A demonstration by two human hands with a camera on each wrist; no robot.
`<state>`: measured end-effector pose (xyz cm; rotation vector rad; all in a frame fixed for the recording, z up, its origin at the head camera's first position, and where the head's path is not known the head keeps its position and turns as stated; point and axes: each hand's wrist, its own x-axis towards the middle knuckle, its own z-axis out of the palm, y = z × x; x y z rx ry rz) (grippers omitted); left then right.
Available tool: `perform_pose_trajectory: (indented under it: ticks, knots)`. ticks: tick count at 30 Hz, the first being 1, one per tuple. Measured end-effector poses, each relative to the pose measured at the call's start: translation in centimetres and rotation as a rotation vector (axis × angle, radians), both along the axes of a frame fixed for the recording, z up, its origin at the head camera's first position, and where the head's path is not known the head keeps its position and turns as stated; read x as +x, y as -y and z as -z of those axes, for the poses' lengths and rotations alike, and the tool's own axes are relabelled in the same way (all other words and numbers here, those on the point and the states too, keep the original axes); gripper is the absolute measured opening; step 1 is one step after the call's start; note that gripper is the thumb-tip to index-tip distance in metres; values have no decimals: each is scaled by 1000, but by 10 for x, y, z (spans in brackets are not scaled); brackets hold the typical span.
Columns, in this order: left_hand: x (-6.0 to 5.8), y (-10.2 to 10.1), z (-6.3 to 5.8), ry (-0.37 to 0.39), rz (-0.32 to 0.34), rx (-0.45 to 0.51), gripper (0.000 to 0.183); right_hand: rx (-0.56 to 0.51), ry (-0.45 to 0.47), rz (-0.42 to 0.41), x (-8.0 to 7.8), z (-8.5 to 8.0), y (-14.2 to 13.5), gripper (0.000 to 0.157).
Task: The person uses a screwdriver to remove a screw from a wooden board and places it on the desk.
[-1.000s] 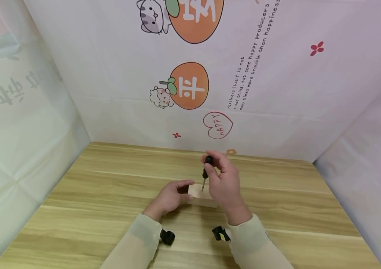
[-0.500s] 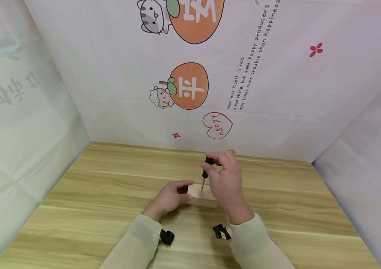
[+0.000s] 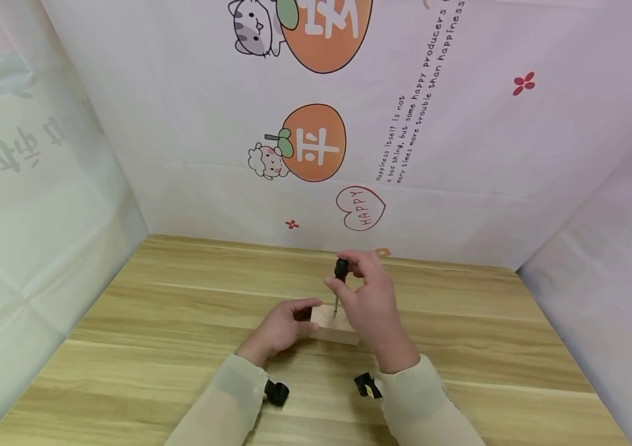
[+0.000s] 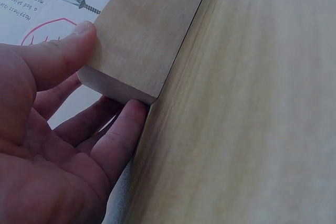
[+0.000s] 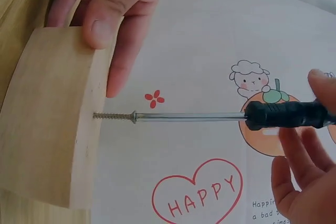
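A pale wooden block (image 3: 335,335) lies on the table in the head view. My left hand (image 3: 282,327) grips its left end, the thumb on the near top edge and fingers round the end and far side. A screw (image 5: 113,116) stands upright in the block's top, much of its thread showing in the right wrist view. The tip of a black-handled screwdriver (image 5: 286,115) meets the screw head, shaft in line with it. My right hand (image 3: 374,303) holds the handle between thumb and fingers, partly hiding the block's right end in the head view.
The wood-grain table (image 3: 193,297) ends at a printed white backdrop (image 3: 210,124) behind the block. White sheets also hang at the left (image 3: 26,248) and right (image 3: 600,235). Small dark holes dot the block's top on either side of the screw.
My right hand's fingers and thumb have shifted leftward round the handle, and the screwdriver stands a little more upright. The left hand and block have stayed almost still.
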<state>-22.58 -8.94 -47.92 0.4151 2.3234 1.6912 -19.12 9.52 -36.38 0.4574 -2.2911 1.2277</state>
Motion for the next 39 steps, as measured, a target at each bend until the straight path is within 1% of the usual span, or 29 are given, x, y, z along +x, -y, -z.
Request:
perform_pose_trajectory:
  ticks: [1, 4, 7, 9, 13, 16, 18, 22, 24, 26, 28, 34, 35, 36, 39]
  knots:
    - [0, 0, 0, -1, 1, -1, 45, 12, -11, 11, 0, 0, 0, 35]
    - [0, 0, -1, -1, -1, -7, 44, 1, -29, 21, 0, 0, 0, 32]
    - [0, 0, -1, -1, -3, -7, 44, -8, -37, 10, 1, -1, 0, 31]
    - [0, 0, 0, 1, -4, -4, 44, -20, -42, -17, 1, 0, -1, 33]
    - [0, 0, -1, 6, -4, 1, 45, -63, -46, -111, 1, 4, -2, 39]
    - [0, 0, -1, 4, -6, 1, 45, -77, -61, -152, 0, 6, -1, 38]
    - [0, 0, -1, 2, -9, -3, 44, -63, -86, -132, 0, 6, -1, 34]
    - [0, 0, 0, 1, -7, -10, 45, -38, -130, -48, 0, 7, -1, 30]
    - [0, 0, 0, 3, -4, -9, 45, -43, -145, -10, 0, 7, -1, 30]
    - [0, 0, 1, 7, -2, -5, 45, -62, -158, 3, -1, 7, -2, 29]
    - [-1, 0, 1, 11, -2, -1, 45, -81, -167, -8, -1, 8, -2, 29]
    - [-2, 0, 2, 20, -9, 2, 45, -162, -163, -173, -2, 13, -3, 34]
    - [-2, 0, 3, 20, -9, 1, 45, -167, -162, -181, -3, 13, -3, 33]
    - [-2, 0, 3, 18, -10, -2, 45, -158, -161, -170, -3, 14, -3, 33]
    - [-1, 0, 3, 18, -12, -6, 45, -120, -169, -101, -3, 14, -2, 33]
